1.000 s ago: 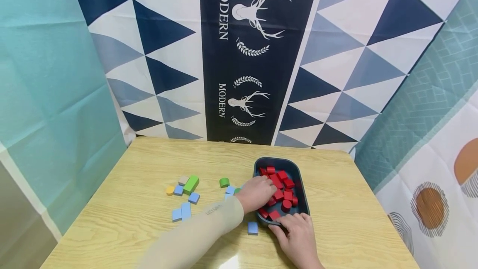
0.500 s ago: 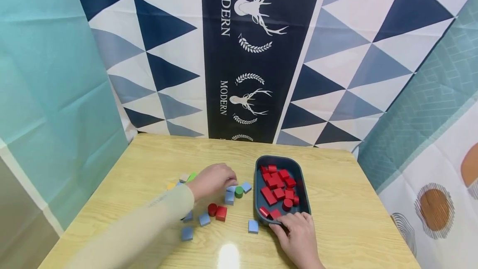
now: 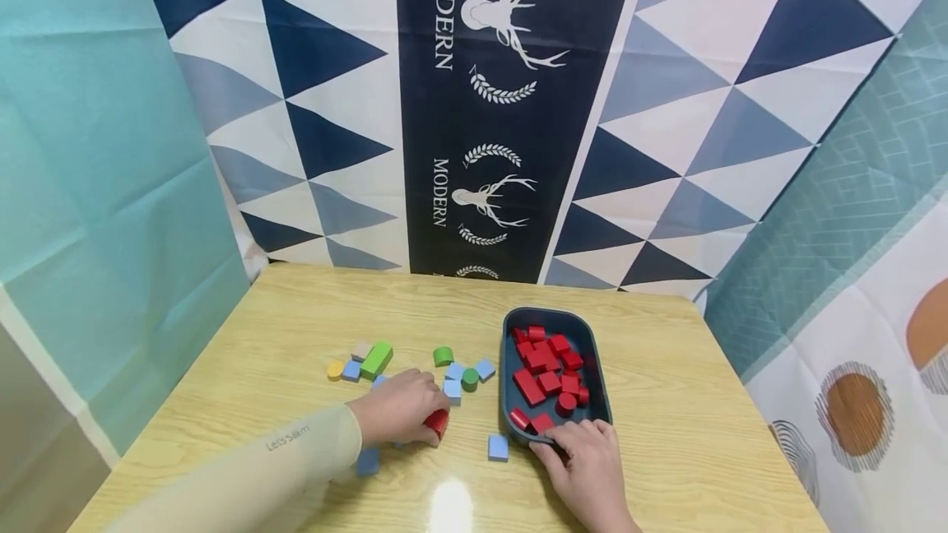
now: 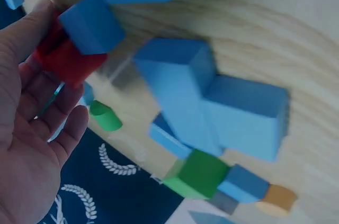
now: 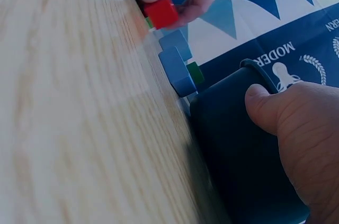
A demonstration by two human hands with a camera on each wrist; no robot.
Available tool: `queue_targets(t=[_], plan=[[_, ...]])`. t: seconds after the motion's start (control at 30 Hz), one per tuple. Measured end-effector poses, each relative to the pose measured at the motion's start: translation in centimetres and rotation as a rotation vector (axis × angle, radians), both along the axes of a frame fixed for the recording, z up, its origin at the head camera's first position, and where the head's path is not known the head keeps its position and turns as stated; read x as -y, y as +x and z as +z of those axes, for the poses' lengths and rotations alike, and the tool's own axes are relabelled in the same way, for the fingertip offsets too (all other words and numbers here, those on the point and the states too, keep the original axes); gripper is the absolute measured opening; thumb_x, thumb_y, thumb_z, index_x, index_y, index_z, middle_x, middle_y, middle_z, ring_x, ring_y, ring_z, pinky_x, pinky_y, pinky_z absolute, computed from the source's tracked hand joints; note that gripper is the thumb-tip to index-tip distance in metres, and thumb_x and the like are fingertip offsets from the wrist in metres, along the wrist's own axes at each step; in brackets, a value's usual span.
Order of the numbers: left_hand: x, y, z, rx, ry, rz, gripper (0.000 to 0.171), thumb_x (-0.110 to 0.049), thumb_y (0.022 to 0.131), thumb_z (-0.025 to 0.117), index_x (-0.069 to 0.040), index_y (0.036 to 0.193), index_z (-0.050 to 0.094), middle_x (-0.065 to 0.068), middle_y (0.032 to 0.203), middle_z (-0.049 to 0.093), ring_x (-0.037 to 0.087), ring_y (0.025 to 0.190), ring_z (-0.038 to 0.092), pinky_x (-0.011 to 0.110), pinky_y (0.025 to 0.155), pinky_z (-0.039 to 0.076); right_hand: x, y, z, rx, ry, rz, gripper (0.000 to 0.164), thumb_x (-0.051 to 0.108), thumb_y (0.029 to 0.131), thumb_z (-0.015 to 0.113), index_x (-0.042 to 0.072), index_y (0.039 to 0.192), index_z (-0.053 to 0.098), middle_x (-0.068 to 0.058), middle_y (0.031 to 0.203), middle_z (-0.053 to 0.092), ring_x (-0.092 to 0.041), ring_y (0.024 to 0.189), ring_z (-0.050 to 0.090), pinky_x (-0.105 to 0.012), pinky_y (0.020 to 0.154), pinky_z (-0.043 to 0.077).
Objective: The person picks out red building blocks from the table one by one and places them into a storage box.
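My left hand point(image 3: 400, 405) is low over the middle of the table, its thumb and fingers pinching a red block point(image 5: 162, 12). In the left wrist view a second red surface shows beside that block; whether it is a separate piece I cannot tell. Close to this hand lie several light blue blocks point(image 4: 177, 86). My right hand point(image 3: 588, 467) grips the near rim of a dark blue tray point(image 3: 603, 389), thumb on the outer wall point(image 5: 228, 128) and fingers over the edge. Loose red blocks point(image 3: 529, 387) of several shapes lie inside the tray.
A green half-round block point(image 3: 443, 356), a green cylinder point(image 3: 470, 379) and blue blocks point(image 3: 485, 369) lie left of the tray. Farther left are a long green block point(image 3: 376, 360) and a yellow round piece point(image 3: 336, 370). One blue block point(image 3: 498, 447) sits near the tray's front corner.
My left hand has moved from over the tray back leftward to the middle of the table and taken hold of a red block there. The right hand has stayed on the tray's rim.
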State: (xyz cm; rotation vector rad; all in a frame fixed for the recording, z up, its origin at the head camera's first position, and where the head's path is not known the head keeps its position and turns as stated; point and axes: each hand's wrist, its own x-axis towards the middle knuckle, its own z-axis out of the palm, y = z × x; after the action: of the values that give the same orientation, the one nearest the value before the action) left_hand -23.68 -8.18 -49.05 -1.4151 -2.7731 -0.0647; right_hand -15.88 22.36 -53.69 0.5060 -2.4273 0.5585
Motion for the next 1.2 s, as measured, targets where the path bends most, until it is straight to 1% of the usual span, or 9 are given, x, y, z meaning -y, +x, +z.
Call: queue_targets(t=[0.07, 0.17, 0.27, 0.37, 0.53, 0.7, 0.83, 0.97, 1.2], plan=[[-0.4, -0.1, 0.5, 0.008, 0.043, -0.008, 0.029, -0.047, 0.078, 0.081, -0.024, 0.091, 0.068, -0.017, 0.077, 0.059, 0.004, 0.070, 0.046, 0.027, 0.068, 0.046, 0.0, 0.0, -0.1, -0.002, 0.001, 0.002, 0.016, 0.035, 0.074, 0.084, 0.024, 0.077, 0.073, 0.015, 0.073, 0.064, -0.007, 0.068, 0.049, -0.041, 0.076, 0.033], [-1.5, -0.2, 2.0, 0.000, 0.119, -0.007, 0.029, -0.045, 0.081, 0.079, -0.022, 0.097, 0.070, -0.016, 0.080, 0.060, 0.003, 0.072, 0.047, 0.026, 0.066, 0.046, 0.0, -0.1, 0.0, -0.005, 0.002, 0.004, 0.016, 0.034, 0.074, 0.084, 0.023, 0.077, 0.073, 0.015, 0.073, 0.065, -0.007, 0.068, 0.049, -0.041, 0.076, 0.033], [-3.2, -0.3, 3.7, -0.005, 0.189, 0.020, 0.037, -0.045, 0.084, 0.076, -0.018, 0.109, 0.070, -0.011, 0.092, 0.065, 0.005, 0.079, 0.051, 0.028, 0.073, 0.049, 0.0, -0.1, 0.1, -0.009, 0.001, 0.007, 0.016, 0.033, 0.074, 0.084, 0.022, 0.077, 0.073, 0.014, 0.073, 0.065, -0.008, 0.069, 0.049, -0.042, 0.076, 0.033], [-5.2, -0.6, 4.6, 0.007, 0.238, 0.043, 0.046, -0.047, 0.086, 0.073, -0.016, 0.119, 0.068, -0.007, 0.106, 0.067, 0.007, 0.090, 0.052, 0.031, 0.083, 0.050, -0.1, -0.2, 0.1, -0.017, 0.004, 0.009, 0.016, 0.033, 0.074, 0.084, 0.022, 0.077, 0.073, 0.013, 0.073, 0.065, -0.009, 0.069, 0.050, -0.042, 0.076, 0.033], [-8.7, -1.5, 4.0, -0.012, 0.200, 0.044, 0.048, -0.050, 0.088, 0.069, -0.017, 0.123, 0.066, -0.006, 0.112, 0.067, 0.009, 0.098, 0.051, 0.033, 0.093, 0.046, -0.1, -0.1, -0.1, -0.030, -0.004, 0.017, 0.017, 0.031, 0.072, 0.086, 0.021, 0.077, 0.073, 0.013, 0.074, 0.066, -0.009, 0.069, 0.051, -0.042, 0.075, 0.034], [-11.0, -2.1, 3.1, -0.062, 0.113, 0.043, 0.042, -0.049, 0.088, 0.071, -0.019, 0.117, 0.069, -0.006, 0.105, 0.068, 0.011, 0.092, 0.050, 0.031, 0.087, 0.045, 0.1, 0.1, -0.2, -0.039, -0.006, 0.018, 0.018, 0.031, 0.071, 0.087, 0.022, 0.076, 0.072, 0.014, 0.074, 0.066, -0.007, 0.070, 0.051, -0.041, 0.074, 0.035], [-11.8, -2.5, 2.4, -0.115, 0.036, 0.072, 0.033, -0.049, 0.086, 0.073, -0.024, 0.108, 0.072, -0.009, 0.098, 0.068, 0.012, 0.088, 0.047, 0.030, 0.081, 0.044, 0.1, 0.1, -0.1, -0.066, 0.001, 0.021, 0.018, 0.030, 0.071, 0.086, 0.022, 0.076, 0.072, 0.013, 0.074, 0.065, -0.009, 0.070, 0.052, -0.042, 0.074, 0.036], [-12.2, -2.5, 2.0, -0.163, -0.027, 0.062, 0.024, -0.049, 0.089, 0.069, -0.029, 0.102, 0.074, -0.013, 0.093, 0.068, 0.013, 0.088, 0.046, 0.030, 0.075, 0.042, 0.0, 0.1, 0.0, -0.086, -0.008, 0.034, 0.018, 0.030, 0.072, 0.086, 0.021, 0.077, 0.072, 0.012, 0.073, 0.065, -0.010, 0.068, 0.052, -0.043, 0.073, 0.035], [-12.6, -2.3, 1.4, -0.101, -0.036, 0.057, 0.019, -0.046, 0.092, 0.066, -0.032, 0.101, 0.075, -0.014, 0.092, 0.068, 0.011, 0.088, 0.050, 0.031, 0.079, 0.043, -0.2, 0.0, -0.1, -0.078, -0.011, 0.039, 0.017, 0.031, 0.073, 0.085, 0.021, 0.077, 0.072, 0.012, 0.073, 0.066, -0.010, 0.068, 0.052, -0.042, 0.074, 0.034]])
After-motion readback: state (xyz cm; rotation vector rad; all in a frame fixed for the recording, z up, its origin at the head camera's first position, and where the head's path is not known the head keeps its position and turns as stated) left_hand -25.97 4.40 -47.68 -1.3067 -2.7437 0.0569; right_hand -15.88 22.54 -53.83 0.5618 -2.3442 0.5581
